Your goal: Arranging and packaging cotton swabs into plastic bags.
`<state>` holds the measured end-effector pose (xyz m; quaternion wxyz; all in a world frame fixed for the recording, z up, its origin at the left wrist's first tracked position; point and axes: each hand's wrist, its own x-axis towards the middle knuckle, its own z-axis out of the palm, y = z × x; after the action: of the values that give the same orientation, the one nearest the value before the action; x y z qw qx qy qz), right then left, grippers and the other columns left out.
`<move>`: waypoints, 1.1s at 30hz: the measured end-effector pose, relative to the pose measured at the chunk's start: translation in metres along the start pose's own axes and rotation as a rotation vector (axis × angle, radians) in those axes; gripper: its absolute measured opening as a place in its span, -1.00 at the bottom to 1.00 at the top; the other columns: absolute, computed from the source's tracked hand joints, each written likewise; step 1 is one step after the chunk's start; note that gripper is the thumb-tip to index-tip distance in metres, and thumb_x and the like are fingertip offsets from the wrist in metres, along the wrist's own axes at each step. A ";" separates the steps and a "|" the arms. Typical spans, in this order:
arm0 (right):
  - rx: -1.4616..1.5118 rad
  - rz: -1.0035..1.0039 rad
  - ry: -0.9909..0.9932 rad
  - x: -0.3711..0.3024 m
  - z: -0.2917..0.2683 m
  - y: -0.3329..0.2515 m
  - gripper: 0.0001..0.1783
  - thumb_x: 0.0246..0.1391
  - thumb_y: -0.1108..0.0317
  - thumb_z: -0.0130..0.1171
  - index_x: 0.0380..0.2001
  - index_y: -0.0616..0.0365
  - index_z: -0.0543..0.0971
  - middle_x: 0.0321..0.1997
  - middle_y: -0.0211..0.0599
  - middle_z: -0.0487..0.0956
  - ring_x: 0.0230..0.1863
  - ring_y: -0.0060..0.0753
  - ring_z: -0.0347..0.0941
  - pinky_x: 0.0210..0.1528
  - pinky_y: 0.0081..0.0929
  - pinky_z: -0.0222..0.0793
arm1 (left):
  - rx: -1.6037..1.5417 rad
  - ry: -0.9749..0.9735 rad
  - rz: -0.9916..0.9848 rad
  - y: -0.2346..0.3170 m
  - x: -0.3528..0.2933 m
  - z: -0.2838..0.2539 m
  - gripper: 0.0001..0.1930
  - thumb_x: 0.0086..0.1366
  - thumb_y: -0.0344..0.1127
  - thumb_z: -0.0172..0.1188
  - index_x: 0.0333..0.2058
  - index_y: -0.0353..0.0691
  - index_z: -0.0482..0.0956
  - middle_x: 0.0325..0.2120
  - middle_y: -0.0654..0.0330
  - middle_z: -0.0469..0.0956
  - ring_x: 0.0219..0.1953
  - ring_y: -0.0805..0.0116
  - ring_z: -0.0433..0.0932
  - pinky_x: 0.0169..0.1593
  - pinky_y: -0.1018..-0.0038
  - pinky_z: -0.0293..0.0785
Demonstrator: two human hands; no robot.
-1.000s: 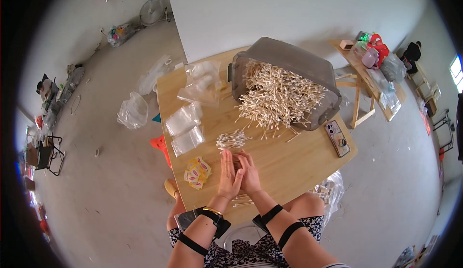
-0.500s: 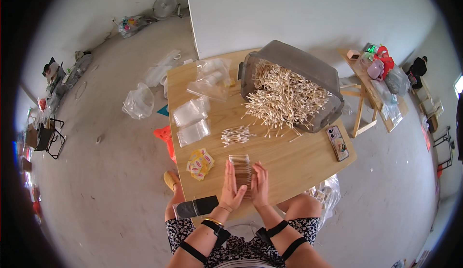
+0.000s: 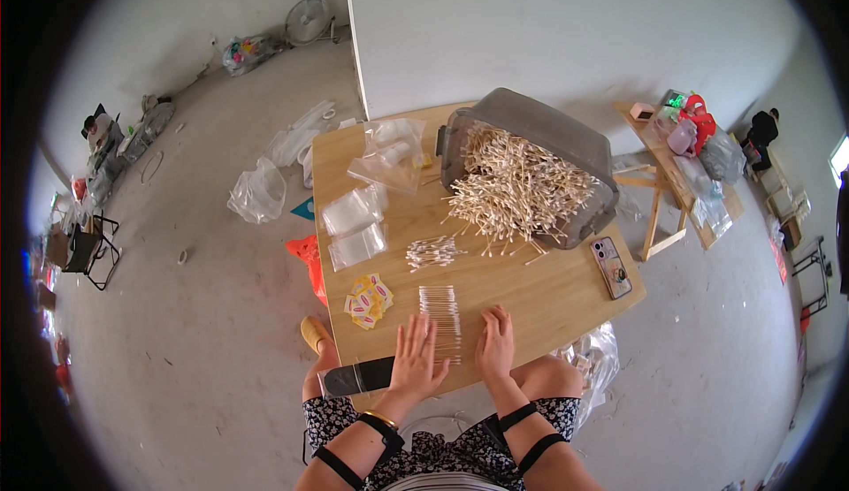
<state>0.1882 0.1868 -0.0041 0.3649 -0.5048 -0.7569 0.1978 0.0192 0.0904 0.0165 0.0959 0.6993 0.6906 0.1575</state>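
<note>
A neat row of cotton swabs (image 3: 439, 305) lies side by side on the wooden table (image 3: 548, 292) in front of me. My left hand (image 3: 416, 360) is open with fingers spread, lying over the row's lower left part and hiding some of it. To the right of the row, apart from it, my right hand (image 3: 496, 342) rests on the table, fingers together and slightly bent, holding nothing visible. Just beyond the row is a loose small heap of cotton swabs (image 3: 432, 252). A grey plastic bin (image 3: 531, 111) lies tipped on its side, with many swabs spilling out.
Yellow and white small packets (image 3: 368, 300) and clear plastic bags (image 3: 355, 211) lie on the left. A phone (image 3: 611, 267) sits near the right edge. By my left wrist is a dark flat strip (image 3: 358, 377). A side table (image 3: 676, 173) stands at right.
My hands, which were upright against both sides of the swab row, have drawn apart. The left has turned flat over the row's lower left; the right has moved off to the right.
</note>
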 end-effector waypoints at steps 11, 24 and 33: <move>-0.139 -0.010 -0.063 -0.003 0.006 0.004 -0.53 0.07 0.49 0.05 0.11 0.21 0.47 0.21 -0.06 0.42 0.40 -0.01 0.22 0.51 -0.06 0.05 | 0.141 -0.004 -0.043 0.013 0.056 0.013 -0.06 0.44 0.34 -0.31 0.45 -0.42 -0.11 0.51 -0.06 -0.18 0.55 0.07 -0.25 0.53 -0.01 -0.45; -0.129 0.007 -0.096 0.002 -0.003 -0.006 -0.53 0.05 0.51 0.05 0.09 0.26 0.47 0.23 -0.05 0.39 0.43 -0.05 0.18 0.53 -0.07 0.00 | 0.157 -0.133 -0.086 0.002 0.072 0.019 -0.04 0.43 0.34 -0.23 0.44 -0.43 -0.11 0.49 -0.08 -0.12 0.54 0.07 -0.18 0.53 0.03 -0.41; -0.129 -0.001 -0.098 0.001 0.000 -0.006 -0.48 0.02 0.47 0.11 0.12 0.25 0.45 0.25 -0.07 0.38 0.45 -0.07 0.15 0.55 -0.10 -0.04 | 0.161 -0.085 -0.007 0.001 0.059 0.024 -0.04 0.42 0.28 -0.13 0.44 -0.46 -0.13 0.49 -0.17 -0.17 0.54 -0.07 -0.26 0.53 0.00 -0.42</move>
<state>0.1844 0.1849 0.0002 0.2942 -0.5165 -0.7854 0.1728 0.0290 0.1510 -0.0007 0.0692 0.7085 0.6987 0.0711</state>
